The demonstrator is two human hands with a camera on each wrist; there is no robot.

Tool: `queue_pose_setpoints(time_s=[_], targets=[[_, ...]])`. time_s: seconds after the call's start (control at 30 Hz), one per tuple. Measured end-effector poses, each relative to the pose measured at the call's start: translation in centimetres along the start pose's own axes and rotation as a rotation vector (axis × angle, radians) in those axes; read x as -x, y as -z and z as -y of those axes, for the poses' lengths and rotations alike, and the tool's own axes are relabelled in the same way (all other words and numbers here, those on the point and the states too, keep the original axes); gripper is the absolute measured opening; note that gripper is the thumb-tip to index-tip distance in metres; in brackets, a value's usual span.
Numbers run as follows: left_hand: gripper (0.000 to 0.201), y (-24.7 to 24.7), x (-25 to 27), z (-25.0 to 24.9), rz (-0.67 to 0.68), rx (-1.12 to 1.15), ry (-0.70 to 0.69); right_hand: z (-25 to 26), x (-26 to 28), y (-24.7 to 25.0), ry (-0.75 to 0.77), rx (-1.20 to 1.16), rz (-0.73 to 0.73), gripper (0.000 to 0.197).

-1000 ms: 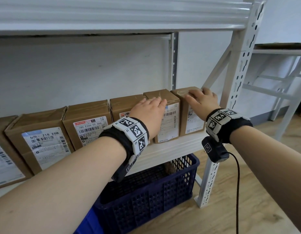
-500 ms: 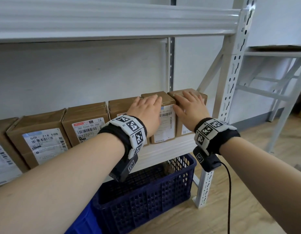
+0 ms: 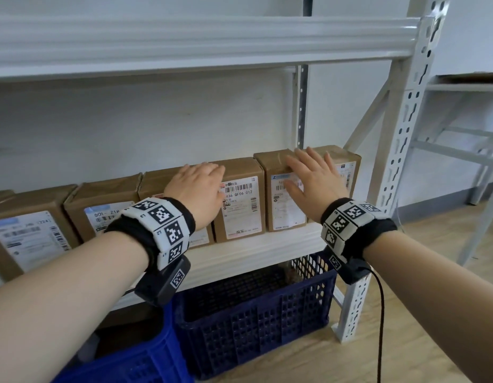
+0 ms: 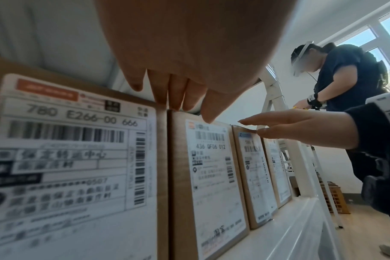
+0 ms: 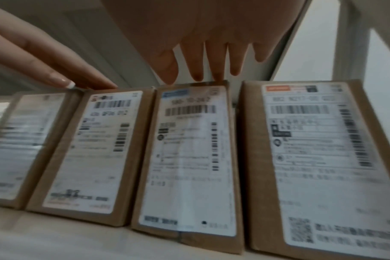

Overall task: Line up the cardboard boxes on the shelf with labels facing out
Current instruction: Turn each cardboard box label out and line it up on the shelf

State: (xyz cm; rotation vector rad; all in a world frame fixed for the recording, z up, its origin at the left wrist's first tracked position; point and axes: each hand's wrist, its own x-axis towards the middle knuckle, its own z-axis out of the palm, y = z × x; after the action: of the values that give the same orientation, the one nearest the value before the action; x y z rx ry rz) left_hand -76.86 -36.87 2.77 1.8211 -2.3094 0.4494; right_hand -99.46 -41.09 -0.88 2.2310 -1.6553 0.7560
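Cardboard boxes (image 3: 239, 200) in a row on shelf (image 3: 256, 252), labels outward; left hand (image 3: 197, 193) and right hand (image 3: 313, 183) flat-fingered above them, grasping nothing.

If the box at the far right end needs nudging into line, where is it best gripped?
Probably across the top edge of the end box, from above and in front: its right side is free, its left neighbour sits close, and the right hand hovers open there.

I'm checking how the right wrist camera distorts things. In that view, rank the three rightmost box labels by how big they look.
1. Orange-header label, largest.
2. Blue-header label.
3. 436 QF06 012 label, smallest.
The order follows nearness to the camera, so real sizes may well match.
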Motion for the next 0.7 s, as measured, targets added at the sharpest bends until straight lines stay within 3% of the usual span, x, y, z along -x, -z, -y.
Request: queue_pose_setpoints(time_s=[0.1, 0.43, 0.7], targets=[[0.054, -0.2, 0.5, 0.3, 0.013, -0.004, 0.003, 1.4, 0.1, -0.1, 0.059, -0.004, 0.031, 0.052], [0.061, 0.0, 2.0, 1.0, 0.039, 0.051, 0.037, 2.9, 0.4, 1.0, 0.016, -0.076, 0.086, 0.056], [0.061, 0.7, 5.1, 5.7, 0.019, -0.009, 0.175, 8.5, -0.1, 0.2, 0.167, -0.054, 0.121, 0.062]])
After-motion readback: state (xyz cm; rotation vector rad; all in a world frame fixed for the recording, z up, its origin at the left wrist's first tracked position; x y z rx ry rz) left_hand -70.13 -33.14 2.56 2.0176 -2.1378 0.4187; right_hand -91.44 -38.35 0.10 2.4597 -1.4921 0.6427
